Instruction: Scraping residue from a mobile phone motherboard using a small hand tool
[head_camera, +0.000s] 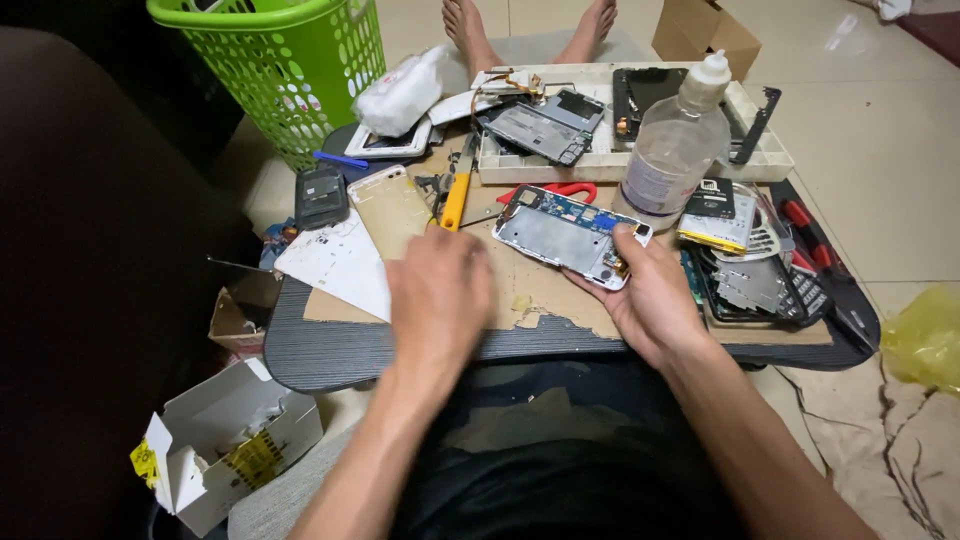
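My right hand (648, 292) grips an opened white phone body (566, 233) with a blue circuit board showing, holding it by its right end just above a brown cardboard sheet (520, 290). My left hand (438, 300) is blurred, palm down over the cardboard, to the left of the phone; whether anything is in it cannot be made out. A gold phone back cover (388, 208) and a white cover (338, 262) lie just beyond the left hand.
A small dark low table (330, 352) carries a clear plastic bottle (676, 150), a white tray (770, 160) of phone parts, a yellow-handled tool (457, 196), red-handled scissors (568, 189), screwdrivers (808, 232). A green basket (290, 62) stands far left, an open white box (215, 450) near left.
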